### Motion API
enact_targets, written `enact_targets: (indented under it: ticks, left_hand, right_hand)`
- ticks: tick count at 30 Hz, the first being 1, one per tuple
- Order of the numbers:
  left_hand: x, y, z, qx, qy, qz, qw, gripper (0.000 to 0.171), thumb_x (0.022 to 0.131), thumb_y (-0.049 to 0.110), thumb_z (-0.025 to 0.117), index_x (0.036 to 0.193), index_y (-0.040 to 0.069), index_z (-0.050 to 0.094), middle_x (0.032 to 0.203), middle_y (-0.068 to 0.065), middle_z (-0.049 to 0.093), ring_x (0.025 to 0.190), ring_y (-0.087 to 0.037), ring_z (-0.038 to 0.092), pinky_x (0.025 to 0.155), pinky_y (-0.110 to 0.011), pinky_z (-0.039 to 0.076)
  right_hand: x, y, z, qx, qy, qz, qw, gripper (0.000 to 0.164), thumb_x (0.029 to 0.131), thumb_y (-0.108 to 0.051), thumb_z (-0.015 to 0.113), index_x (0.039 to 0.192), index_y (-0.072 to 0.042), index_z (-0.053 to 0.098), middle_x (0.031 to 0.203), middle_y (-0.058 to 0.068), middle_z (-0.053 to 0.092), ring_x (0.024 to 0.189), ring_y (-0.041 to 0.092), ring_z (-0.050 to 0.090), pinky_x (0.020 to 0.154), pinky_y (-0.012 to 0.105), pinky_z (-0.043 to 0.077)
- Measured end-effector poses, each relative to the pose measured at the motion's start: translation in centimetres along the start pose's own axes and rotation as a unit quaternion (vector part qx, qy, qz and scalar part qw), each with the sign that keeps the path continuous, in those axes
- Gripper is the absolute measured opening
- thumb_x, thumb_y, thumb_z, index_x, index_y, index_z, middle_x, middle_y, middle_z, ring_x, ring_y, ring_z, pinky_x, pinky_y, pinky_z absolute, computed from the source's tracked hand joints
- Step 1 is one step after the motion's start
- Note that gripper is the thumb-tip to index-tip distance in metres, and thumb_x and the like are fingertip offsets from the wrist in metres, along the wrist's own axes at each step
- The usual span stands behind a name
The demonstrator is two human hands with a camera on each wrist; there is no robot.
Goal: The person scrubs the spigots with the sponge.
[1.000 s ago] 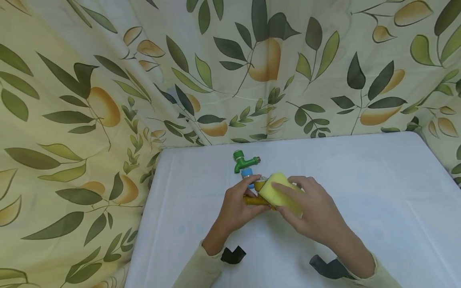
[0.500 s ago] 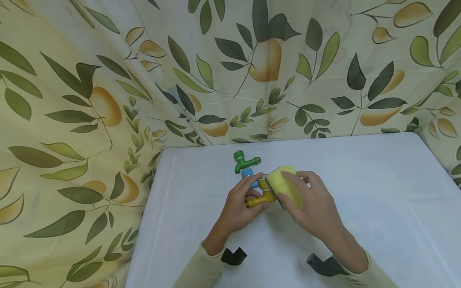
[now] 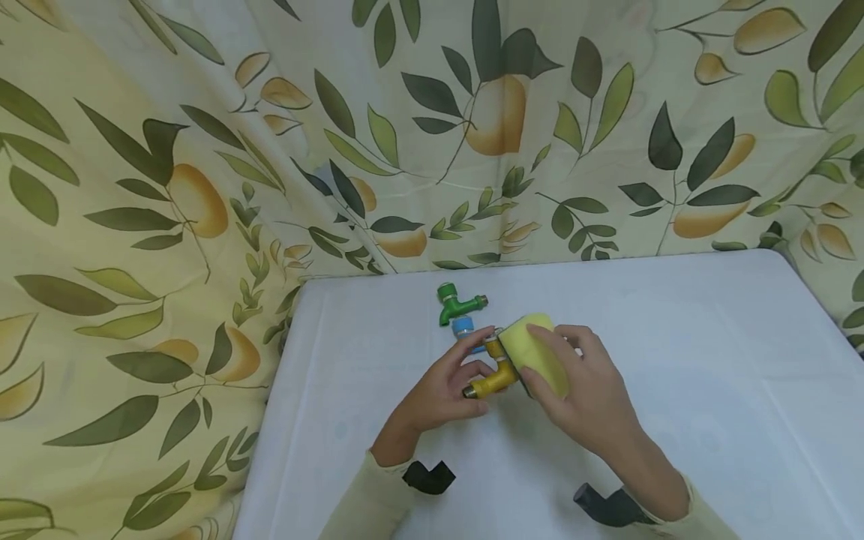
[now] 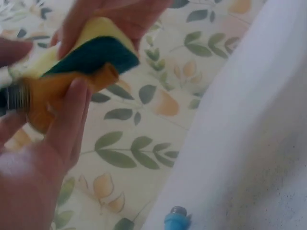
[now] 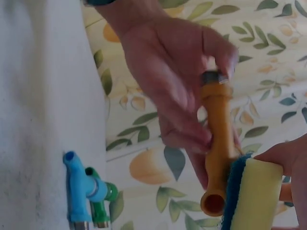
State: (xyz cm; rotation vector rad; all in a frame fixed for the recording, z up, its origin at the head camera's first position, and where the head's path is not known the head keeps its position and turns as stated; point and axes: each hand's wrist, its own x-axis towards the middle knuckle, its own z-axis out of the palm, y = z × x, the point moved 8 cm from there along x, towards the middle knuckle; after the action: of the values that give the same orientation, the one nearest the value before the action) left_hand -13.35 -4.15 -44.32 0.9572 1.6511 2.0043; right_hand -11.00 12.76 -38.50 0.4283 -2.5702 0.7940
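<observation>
A yellow tap (image 3: 498,377) is held up over the table in my left hand (image 3: 432,397), its threaded end pointing toward my body. In the left wrist view, fingers (image 4: 72,115) lie along the tap's orange-looking body. My right hand (image 3: 594,397) grips a yellow sponge (image 3: 540,356) between thumb and fingers. The sponge's dark green scouring side (image 4: 100,55) is against the tap, as the right wrist view also shows beside the tap's open spout. Behind my left fingertips lies a blue tap (image 3: 463,325), partly hidden in the head view.
A green tap (image 3: 459,304) lies on the white table (image 3: 709,360) just beyond the blue one. A leaf-and-fruit patterned curtain (image 3: 594,150) hangs behind the table and along its left side. Dark straps (image 3: 430,477) show at both wrists.
The sponge has shifted slightly up and right from where it covered more of the tap. The tap's threaded end has turned downward, and my left thumb has come away from its body.
</observation>
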Motion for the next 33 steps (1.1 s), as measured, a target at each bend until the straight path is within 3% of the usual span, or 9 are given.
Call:
enact_targets:
  ticks: [3,8,14,18,23,25,29,31,33]
  left_hand:
    - [-0.3,-0.1,0.0,-0.093,-0.050,-0.002,0.9945,0.094,0.091,0.001,0.072,0.163,0.008,0.013,0.164,-0.014,0.015,0.117,-0.012,0.057,0.093,-0.018,0.054]
    - [-0.2,-0.6,-0.1,-0.130,-0.068,-0.001,0.9892,0.106,0.087,0.020,0.083,0.162,0.004,0.010,0.164,-0.008,0.018,0.125,-0.014,0.054,0.092,-0.020,0.055]
    - [0.2,-0.9,-0.1,-0.163,-0.063,0.017,0.9845,0.104,0.083,0.020,0.086,0.160,0.006,0.018,0.158,-0.002,0.028,0.138,-0.019,0.047,0.098,-0.023,0.054]
    - [0.2,-0.8,-0.1,-0.174,-0.052,0.031,0.9830,0.097,0.084,0.023,0.085,0.158,0.010,0.023,0.157,-0.001,0.027,0.137,-0.019,0.046,0.096,-0.020,0.054]
    - [0.3,-0.6,0.0,-0.186,-0.037,0.035,0.9812,0.103,0.084,0.023,0.086,0.160,0.008,0.019,0.160,-0.003,0.023,0.139,-0.019,0.046,0.097,-0.022,0.054]
    - [0.4,-0.6,0.0,-0.180,-0.027,0.040,0.9825,0.107,0.083,0.023,0.086,0.161,0.007,0.015,0.161,-0.002,0.022,0.138,-0.017,0.046,0.097,-0.022,0.054]
    - [0.4,-0.4,-0.3,-0.160,-0.008,0.062,0.9852,0.110,0.082,0.024,0.086,0.161,0.005,0.013,0.158,-0.002,0.026,0.134,-0.014,0.048,0.099,-0.022,0.053]
    - [0.4,-0.3,-0.5,-0.159,-0.002,0.072,0.9846,0.109,0.081,0.024,0.087,0.161,0.003,0.015,0.157,-0.001,0.030,0.133,-0.015,0.049,0.101,-0.024,0.053]
    - [0.5,-0.3,-0.5,-0.170,-0.001,0.077,0.9825,0.108,0.080,0.023,0.088,0.160,0.003,0.018,0.155,-0.001,0.033,0.134,-0.017,0.049,0.104,-0.027,0.052]
  right_hand:
    - [0.1,0.1,0.0,0.013,-0.007,0.008,1.000,0.058,0.081,-0.026,0.084,0.135,-0.019,0.064,0.119,0.011,0.058,0.098,0.022,0.055,0.067,0.038,0.054]
    - [0.0,-0.7,-0.2,0.042,-0.020,-0.008,0.999,0.061,0.078,-0.024,0.087,0.135,-0.024,0.065,0.120,0.009,0.059,0.101,0.022,0.056,0.067,0.036,0.053]
    - [0.3,-0.6,-0.1,0.043,-0.014,0.008,0.999,0.058,0.082,-0.023,0.084,0.137,-0.021,0.064,0.120,0.009,0.058,0.100,0.021,0.057,0.069,0.038,0.054]
    - [0.1,-0.9,0.1,0.044,-0.022,-0.017,0.999,0.059,0.079,-0.025,0.086,0.134,-0.021,0.066,0.120,0.008,0.060,0.099,0.021,0.057,0.066,0.035,0.054]
    - [0.1,-0.4,0.1,0.038,-0.003,0.006,0.999,0.059,0.082,-0.023,0.084,0.137,-0.020,0.063,0.121,0.007,0.059,0.102,0.019,0.057,0.072,0.039,0.056]
    - [-0.2,-0.9,0.2,0.051,-0.009,-0.013,0.999,0.059,0.082,-0.025,0.084,0.137,-0.021,0.063,0.121,0.005,0.058,0.103,0.017,0.055,0.072,0.037,0.055]
    - [-0.7,-2.4,0.2,0.055,-0.009,-0.093,0.994,0.057,0.079,-0.029,0.085,0.133,-0.021,0.067,0.121,0.008,0.061,0.100,0.018,0.055,0.066,0.032,0.053]
    - [-0.6,-1.9,0.3,0.050,0.007,-0.088,0.995,0.058,0.078,-0.027,0.086,0.132,-0.020,0.067,0.121,0.010,0.061,0.099,0.021,0.056,0.065,0.033,0.052]
    - [-0.4,-1.2,0.4,0.047,0.018,-0.059,0.997,0.060,0.078,-0.025,0.087,0.134,-0.019,0.066,0.122,0.010,0.061,0.100,0.022,0.057,0.068,0.034,0.053]
